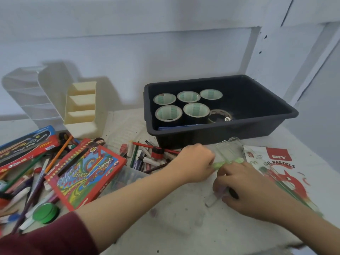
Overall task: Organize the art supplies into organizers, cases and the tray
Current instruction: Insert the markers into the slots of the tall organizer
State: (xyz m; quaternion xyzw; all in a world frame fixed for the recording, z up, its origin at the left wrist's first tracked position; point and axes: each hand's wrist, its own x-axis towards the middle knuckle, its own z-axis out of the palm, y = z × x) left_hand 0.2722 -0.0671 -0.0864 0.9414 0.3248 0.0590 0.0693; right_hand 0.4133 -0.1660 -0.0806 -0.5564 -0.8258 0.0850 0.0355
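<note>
Tape rolls (196, 110) — six — in one black tray (220, 134)

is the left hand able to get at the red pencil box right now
Probably, once freed: the red pencil box lies uncovered beside the left forearm. But the left hand is pinching a green pastel and must release it first.

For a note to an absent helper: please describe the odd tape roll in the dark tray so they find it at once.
Find the dark grey rectangular plastic tray at the back right. The brownish translucent tape roll sits rightmost in its front row. Unlike the five black tape rolls with pale green cores, it is lower and bears a white sticker.
</note>
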